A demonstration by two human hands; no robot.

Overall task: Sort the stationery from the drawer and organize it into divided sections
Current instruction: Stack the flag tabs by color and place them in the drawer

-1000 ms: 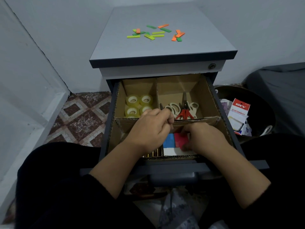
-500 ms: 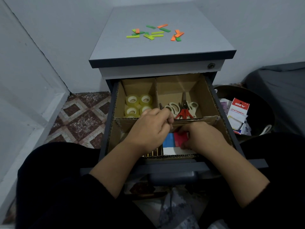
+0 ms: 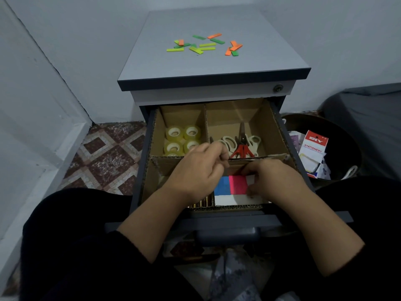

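On the far left of the open drawer [image 3: 280, 118], in the far-left cardboard section, the clear tape rolls [image 3: 182, 139] sit packed together on their flat sides. Just near of them my left hand [image 3: 198, 171] hangs over the cardboard divider [image 3: 271, 157] that runs across the drawer, its fingers curled in tight toward the thumb; whether they pinch something small I cannot tell, since the knuckles hide the tips. Below that wrist, at the near edge, a row of gold-coloured items [image 3: 200, 203] shows in the near-left section. In the far-right section the scissors [image 3: 242, 144] lie together, white handles beside a red-handled pair whose blades point away from me. Near of them, in the near-right section, a blue pad [image 3: 221, 185] and a pink pad [image 3: 238, 184] lie side by side, touching, with a white pad [image 3: 234, 199] just near of them. My right hand [image 3: 274, 180] rests at the right end of this row, fingertips bent down and gripping the pink pad's right edge. Far off on the cabinet top [image 3: 271, 55] lie scattered green, yellow and orange strips [image 3: 204, 44]. On the right, a dark bin [image 3: 345, 135] holds a red-and-white stationery packet [image 3: 313, 148].
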